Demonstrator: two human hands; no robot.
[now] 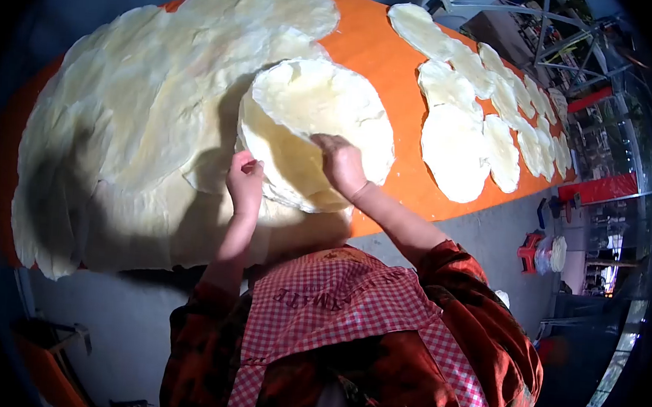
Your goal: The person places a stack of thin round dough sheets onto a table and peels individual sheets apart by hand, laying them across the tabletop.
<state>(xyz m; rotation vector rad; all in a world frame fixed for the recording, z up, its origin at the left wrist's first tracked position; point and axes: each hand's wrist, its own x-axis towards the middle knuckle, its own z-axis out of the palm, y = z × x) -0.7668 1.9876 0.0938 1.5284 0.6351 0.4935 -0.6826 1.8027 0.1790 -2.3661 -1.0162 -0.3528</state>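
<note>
A stack of round, pale, thin sheets [318, 97] lies on the orange table cover [402, 144], partly over a wide layer of overlapping sheets. One sheet's left part is lifted and folded up from the stack. My left hand [245, 186] pinches its lower left edge between thumb and fingers. My right hand [338, 163] is curled against the sheet near the middle of the stack; its fingertips are partly hidden, and what they grip cannot be made out.
Overlapping sheets [136, 107] cover the table's left side. Several separate round sheets [454, 148] lie on the right side. Beyond the table's right end are a red stool [530, 252] on the floor and metal frames.
</note>
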